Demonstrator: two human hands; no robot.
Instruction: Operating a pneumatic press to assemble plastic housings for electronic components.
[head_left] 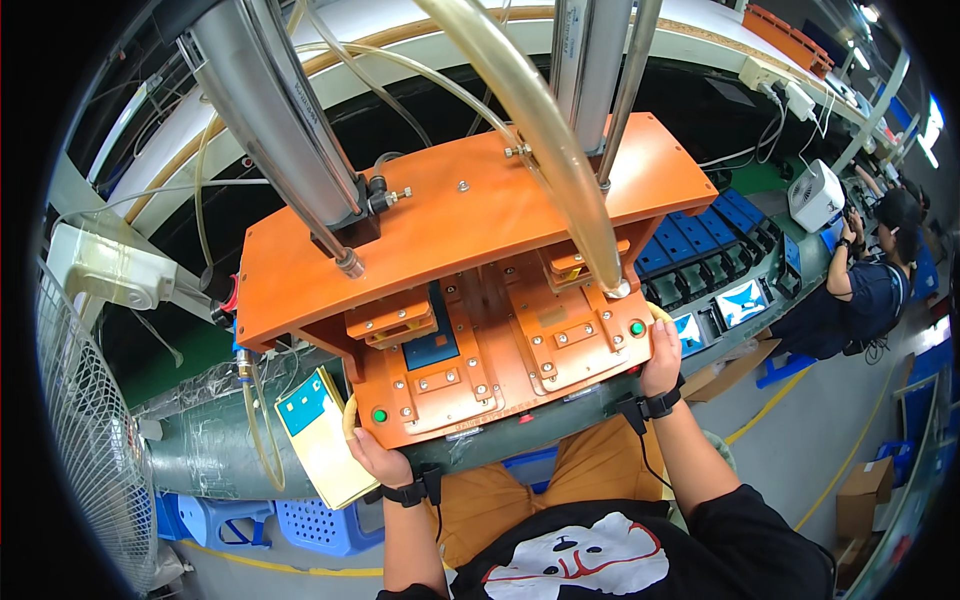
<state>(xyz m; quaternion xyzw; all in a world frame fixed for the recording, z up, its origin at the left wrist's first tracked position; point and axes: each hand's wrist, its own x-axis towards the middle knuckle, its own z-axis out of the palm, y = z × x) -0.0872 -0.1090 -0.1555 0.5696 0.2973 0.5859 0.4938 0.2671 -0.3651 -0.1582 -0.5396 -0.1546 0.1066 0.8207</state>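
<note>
An orange press (455, 225) with two upright metal cylinders stands in front of me. My left hand (382, 462) is closed round the near left corner of its base, just outside a green button (379, 415). At the near right corner, my right hand (660, 360) grips the base beside another green button (637, 328). Yellow covers show on a finger of each hand. Some fingertips are hidden against the press sides. A flat blue panel (432, 347) lies in the left bed, partly under the orange pressing block (390, 318). The right bed (560, 345) shows bare orange fixture plates.
Left of the press lies a yellow paper stack (335, 455) with a blue piece on it. A fan cage (90, 420) stands far left. Blue panels (700, 240) in black frames line the green bench to the right. A co-worker (865, 285) sits beyond. Air hoses (540, 130) cross overhead.
</note>
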